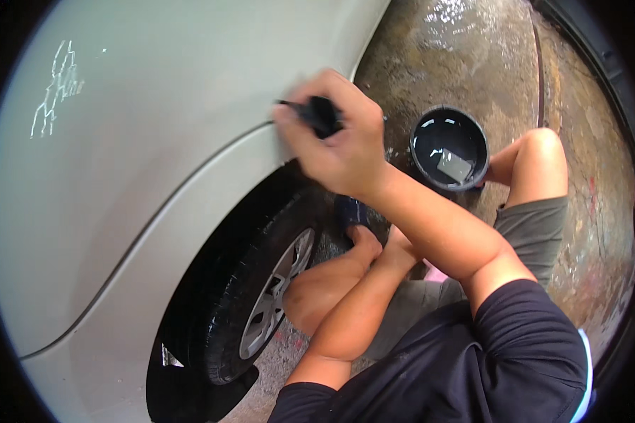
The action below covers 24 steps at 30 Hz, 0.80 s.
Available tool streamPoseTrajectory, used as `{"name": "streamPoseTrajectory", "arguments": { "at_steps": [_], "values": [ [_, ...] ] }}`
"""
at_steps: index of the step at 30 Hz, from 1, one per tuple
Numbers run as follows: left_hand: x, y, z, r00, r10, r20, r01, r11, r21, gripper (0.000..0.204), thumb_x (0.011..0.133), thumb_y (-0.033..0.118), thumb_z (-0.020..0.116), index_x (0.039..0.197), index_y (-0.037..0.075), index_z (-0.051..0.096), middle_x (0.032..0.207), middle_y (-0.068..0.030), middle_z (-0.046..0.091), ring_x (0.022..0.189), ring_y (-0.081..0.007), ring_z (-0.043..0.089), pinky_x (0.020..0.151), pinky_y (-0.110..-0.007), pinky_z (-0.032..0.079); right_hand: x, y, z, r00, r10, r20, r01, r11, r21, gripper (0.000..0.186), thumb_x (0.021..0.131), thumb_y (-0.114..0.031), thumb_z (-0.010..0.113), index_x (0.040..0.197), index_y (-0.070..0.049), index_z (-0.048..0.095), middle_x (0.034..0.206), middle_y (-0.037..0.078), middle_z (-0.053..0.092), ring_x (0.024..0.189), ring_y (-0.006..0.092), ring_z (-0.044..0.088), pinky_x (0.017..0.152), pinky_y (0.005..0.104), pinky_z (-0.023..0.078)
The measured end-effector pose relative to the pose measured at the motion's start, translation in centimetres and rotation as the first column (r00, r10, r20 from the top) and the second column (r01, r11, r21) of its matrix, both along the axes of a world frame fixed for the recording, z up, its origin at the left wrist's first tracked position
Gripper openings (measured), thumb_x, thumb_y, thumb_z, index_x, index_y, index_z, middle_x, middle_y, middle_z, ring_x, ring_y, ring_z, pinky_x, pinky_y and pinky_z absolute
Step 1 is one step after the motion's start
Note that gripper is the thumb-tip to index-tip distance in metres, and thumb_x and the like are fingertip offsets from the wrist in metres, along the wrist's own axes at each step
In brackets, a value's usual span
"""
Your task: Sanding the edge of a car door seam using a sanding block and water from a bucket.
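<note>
My right hand (342, 134) is closed around a small black object (320, 116), too blurred by motion to name. It is at the pale car body panel (155, 106), just above the wheel arch, beside a curved crease line. My left hand (401, 245) rests low between my knees, mostly hidden under my right forearm, so its fingers do not show. A bit of something pink (436, 273) peeks out next to it.
A black bucket (415, 158) of water, with a light grey rectangular piece (454, 166) in it, stands on the wet concrete floor (487, 77) by my right foot. Below the panel is the car's tyre (236, 303) with a silver wheel (279, 292), close to my left knee.
</note>
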State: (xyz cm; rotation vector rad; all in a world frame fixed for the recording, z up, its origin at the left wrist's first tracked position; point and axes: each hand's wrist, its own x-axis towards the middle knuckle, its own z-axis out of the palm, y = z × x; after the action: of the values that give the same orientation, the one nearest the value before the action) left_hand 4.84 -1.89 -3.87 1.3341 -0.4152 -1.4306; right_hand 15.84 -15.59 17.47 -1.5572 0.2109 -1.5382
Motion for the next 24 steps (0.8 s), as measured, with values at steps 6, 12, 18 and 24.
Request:
{"name": "streamPoseTrajectory", "arguments": {
  "at_steps": [6, 12, 18, 24],
  "values": [
    [0.9, -2.7, 5.5, 0.456, -0.405, 0.793, 0.447, 0.874, 0.189, 0.059, 0.097, 0.045, 0.074, 0.14, 0.006, 0.064, 0.145, -0.0163, 0.065, 0.135, -0.0312, 0.061, 0.113, -0.043, 0.048, -0.6, -1.9, -3.8, 0.989, 0.054, -0.136, -0.024, 0.977, 0.213, 0.015, 0.092, -0.004, 0.08, 0.092, -0.004, 0.066, 0.078, 0.0, 0.062, 0.07, 0.0062, 0.054, 0.062, 0.0253, 0.044],
    [1.6, -1.5, 6.4, 0.527, -0.306, 0.793, 0.411, 0.908, 0.078, 0.062, 0.09, 0.041, 0.08, 0.138, 0.005, 0.065, 0.142, -0.0203, 0.066, 0.132, -0.0357, 0.063, 0.109, -0.042, 0.05, 0.5, -1.1, 0.9, 0.998, 0.058, 0.025, -0.059, 0.996, 0.068, 0.019, 0.085, -0.012, 0.085, 0.09, -0.005, 0.069, 0.081, 0.01, 0.066, 0.068, 0.0227, 0.067, 0.063, 0.0345, 0.054],
    [1.3, -2.8, 8.7, 0.738, -0.367, 0.566, 0.366, 0.923, 0.12, 0.059, 0.089, 0.04, 0.08, 0.135, 0.004, 0.066, 0.142, -0.0211, 0.066, 0.136, -0.0344, 0.06, 0.111, -0.043, 0.048, -0.4, -2.8, 0.0, 0.999, 0.009, 0.041, -0.005, 0.995, -0.097, 0.015, 0.09, -0.004, 0.081, 0.092, -0.003, 0.066, 0.082, 0.005, 0.065, 0.071, 0.0122, 0.062, 0.064, 0.0272, 0.049],
    [1.3, -3.6, 7.4, 0.479, -0.419, 0.771, 0.468, 0.865, 0.18, 0.062, 0.089, 0.038, 0.083, 0.14, 0.007, 0.065, 0.146, -0.016, 0.066, 0.139, -0.0299, 0.059, 0.114, -0.042, 0.046, -0.5, -3.8, -3.6, 0.996, -0.068, -0.06, 0.067, 0.998, -0.022, 0.017, 0.086, -0.004, 0.084, 0.092, -0.003, 0.068, 0.082, 0.006, 0.065, 0.069, 0.0162, 0.062, 0.063, 0.0292, 0.049]
  ]
}}
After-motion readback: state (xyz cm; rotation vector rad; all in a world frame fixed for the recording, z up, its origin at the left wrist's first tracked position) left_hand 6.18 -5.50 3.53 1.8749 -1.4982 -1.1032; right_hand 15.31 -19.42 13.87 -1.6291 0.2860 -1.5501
